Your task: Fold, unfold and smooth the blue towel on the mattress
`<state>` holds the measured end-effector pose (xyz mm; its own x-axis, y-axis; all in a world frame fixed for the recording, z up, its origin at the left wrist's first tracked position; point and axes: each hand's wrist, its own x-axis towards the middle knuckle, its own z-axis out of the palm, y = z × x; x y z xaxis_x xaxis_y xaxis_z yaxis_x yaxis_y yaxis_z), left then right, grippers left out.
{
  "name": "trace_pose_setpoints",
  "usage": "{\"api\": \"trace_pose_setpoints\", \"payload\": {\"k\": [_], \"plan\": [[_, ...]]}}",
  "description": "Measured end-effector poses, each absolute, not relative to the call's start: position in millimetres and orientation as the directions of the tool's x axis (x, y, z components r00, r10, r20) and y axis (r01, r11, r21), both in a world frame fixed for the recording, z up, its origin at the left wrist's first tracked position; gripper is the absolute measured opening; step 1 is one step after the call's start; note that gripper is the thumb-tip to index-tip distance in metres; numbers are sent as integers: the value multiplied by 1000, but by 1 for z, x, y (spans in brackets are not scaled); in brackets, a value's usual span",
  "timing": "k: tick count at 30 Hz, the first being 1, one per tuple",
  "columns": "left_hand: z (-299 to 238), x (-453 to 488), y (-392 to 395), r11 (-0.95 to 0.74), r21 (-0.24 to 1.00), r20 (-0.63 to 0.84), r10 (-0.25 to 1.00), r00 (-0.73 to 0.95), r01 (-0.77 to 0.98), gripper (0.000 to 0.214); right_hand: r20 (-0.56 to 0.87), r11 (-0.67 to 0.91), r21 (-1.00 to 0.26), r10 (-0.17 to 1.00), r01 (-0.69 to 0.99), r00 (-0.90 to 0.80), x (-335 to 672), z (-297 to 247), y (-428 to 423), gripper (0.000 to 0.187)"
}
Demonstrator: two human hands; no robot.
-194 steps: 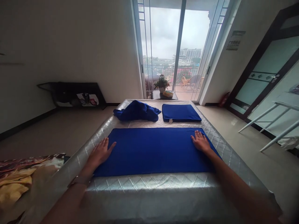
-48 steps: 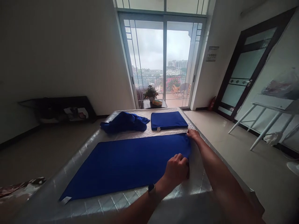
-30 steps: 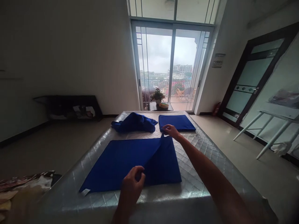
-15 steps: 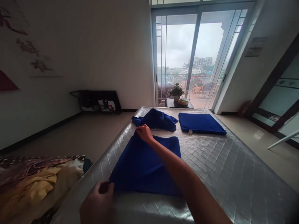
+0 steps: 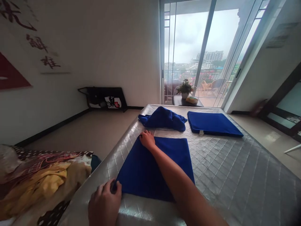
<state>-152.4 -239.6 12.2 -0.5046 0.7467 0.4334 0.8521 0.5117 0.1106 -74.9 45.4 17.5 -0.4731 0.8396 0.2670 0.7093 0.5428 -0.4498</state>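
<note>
A folded blue cloth (image 5: 145, 169) lies flat on the silver quilted mattress (image 5: 223, 166) in front of me. My left hand (image 5: 105, 197) pinches its near left corner between thumb and fingers. My right hand (image 5: 147, 139) reaches across the cloth and grips its far left corner, the fingers curled at the edge; my right forearm covers part of the cloth. Just beyond that hand sits a crumpled blue cloth (image 5: 164, 119). To its right rests a neatly folded blue stack (image 5: 213, 123) with a small white tag at its front edge.
Heaped fabrics (image 5: 47, 182) in yellow, brown and polka dots lie low at the left beside the mattress. A black rack (image 5: 107, 99) stands against the far wall. Behind the mattress, a small dark table (image 5: 177, 101) holds a potted plant (image 5: 185, 88) before the glass door.
The cloth's far edge, slightly raised before, now lies flatter and straighter. My right hand has lowered onto the far corner. The view has shifted a little, moving the scene rightward.
</note>
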Motion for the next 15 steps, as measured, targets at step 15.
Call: {"api": "trace_pose_setpoints", "payload": {"k": [15], "plan": [[44, -138, -240, 500, 137, 320, 795, -516, 855, 38, 678, 751, -620, 659, 228, -326, 40, 102, -5, 12]]}}
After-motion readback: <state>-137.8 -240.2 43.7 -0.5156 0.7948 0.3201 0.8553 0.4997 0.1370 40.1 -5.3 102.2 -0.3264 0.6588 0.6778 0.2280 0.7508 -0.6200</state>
